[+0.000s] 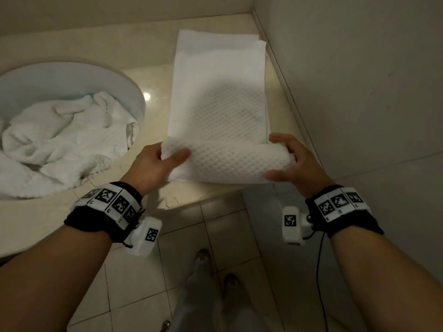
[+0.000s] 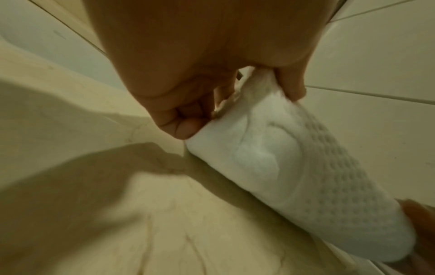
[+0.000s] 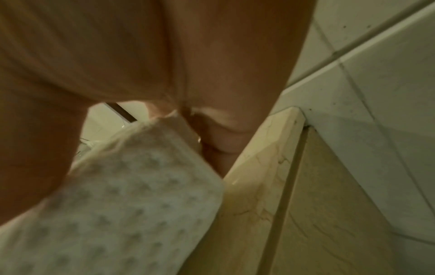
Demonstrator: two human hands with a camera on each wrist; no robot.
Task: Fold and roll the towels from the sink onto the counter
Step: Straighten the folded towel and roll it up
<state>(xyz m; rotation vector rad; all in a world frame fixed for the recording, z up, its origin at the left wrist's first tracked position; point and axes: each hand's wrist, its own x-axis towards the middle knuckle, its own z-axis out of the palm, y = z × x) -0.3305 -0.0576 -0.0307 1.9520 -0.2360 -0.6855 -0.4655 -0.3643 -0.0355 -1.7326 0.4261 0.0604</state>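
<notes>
1. Spreading under everything, your marble surface (image 1: 155,75) runs to the tiled wall (image 1: 359,68) on your right.
2. Your round sink (image 1: 134,92) holds a heap of crumpled white towels (image 1: 60,140).
3. Your folded waffle towel (image 1: 220,92) lies lengthwise on the surface, its near end rolled up at the surface's front edge.
4. Your left hand (image 1: 153,164) and right hand (image 1: 294,159) grip the roll's two ends, fingers curled around it.
5. Your wristbands (image 1: 112,204) carry black-and-white square markers; no readable writing.

Tiled floor (image 1: 215,238) below; pale wall (image 1: 359,68) at right; shoes (image 1: 203,257) on tiles
</notes>
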